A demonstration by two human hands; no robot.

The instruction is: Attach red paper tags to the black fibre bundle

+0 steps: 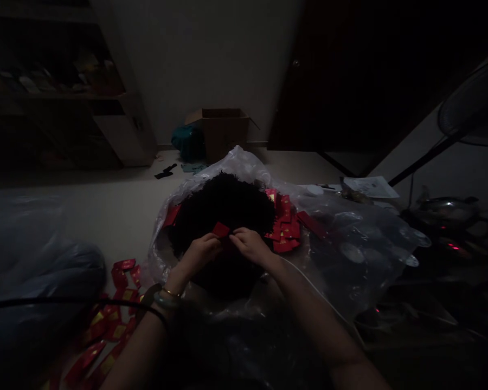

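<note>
In the dim head view, my left hand [202, 250] and my right hand [250, 244] meet over a dark black heap [223, 208] lying in a clear plastic bag [244, 162]. Both hands are closed in a pinch on one small red packet [220, 229] held between them. My left wrist wears a bangle and a bracelet. A cluster of more red packets [284, 225] sits at the heap's right side inside the bag.
Several red packets [114, 314] lie scattered on the floor at lower left. An open cardboard box [222, 130] stands by the far wall, shelving [65, 86] at left. A fan [472, 108] and a dark kettle-like pot [447, 216] are at right.
</note>
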